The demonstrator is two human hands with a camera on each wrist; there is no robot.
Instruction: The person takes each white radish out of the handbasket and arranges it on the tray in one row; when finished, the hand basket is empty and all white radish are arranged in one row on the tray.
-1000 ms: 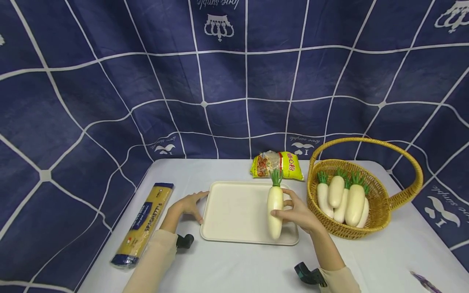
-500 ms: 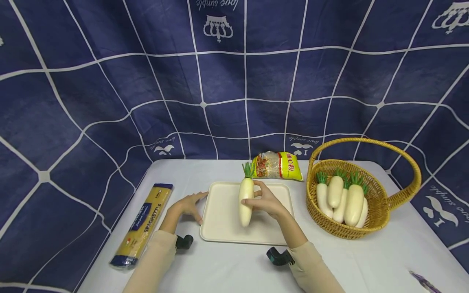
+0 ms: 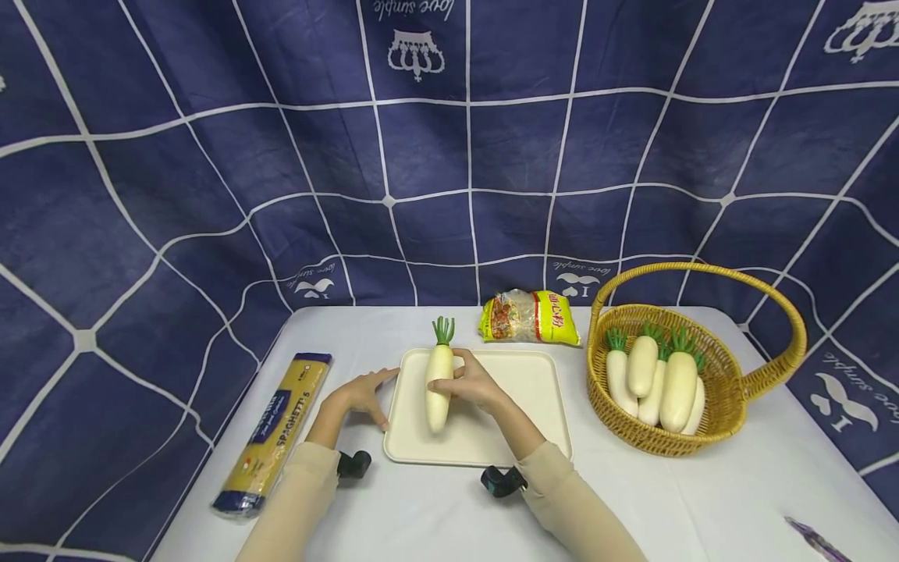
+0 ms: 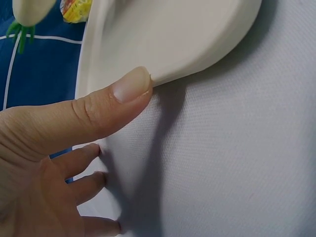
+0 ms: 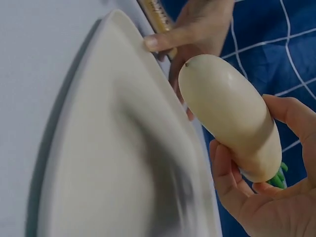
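Observation:
A white radish (image 3: pixel 438 390) with green leaf stubs is held above the left part of a cream tray (image 3: pixel 520 410). Thumb and fingers of my right hand (image 3: pixel 477 385) grip it around the middle; in the right wrist view the radish (image 5: pixel 227 108) hangs clear of the tray surface, its shadow falling there. At the tray's left side is my left hand (image 3: pixel 360 394), fingers spread. Its thumb (image 4: pixel 118 98) touches the tray's rim near a corner in the left wrist view, and the other fingers rest beside the tray.
A wicker basket (image 3: pixel 726 421) with a tall handle stands right of the tray, holding several white radishes (image 3: pixel 680 394). Behind the tray lies a yellow food packet (image 3: pixel 530 318). A spaghetti pack (image 3: pixel 274 433) lies at left, and a pen-like object (image 3: pixel 815 538) at front right.
My right hand has carried the white radish leftward, from over the tray's right end to over its left part. My left hand has stayed at the tray's left edge.

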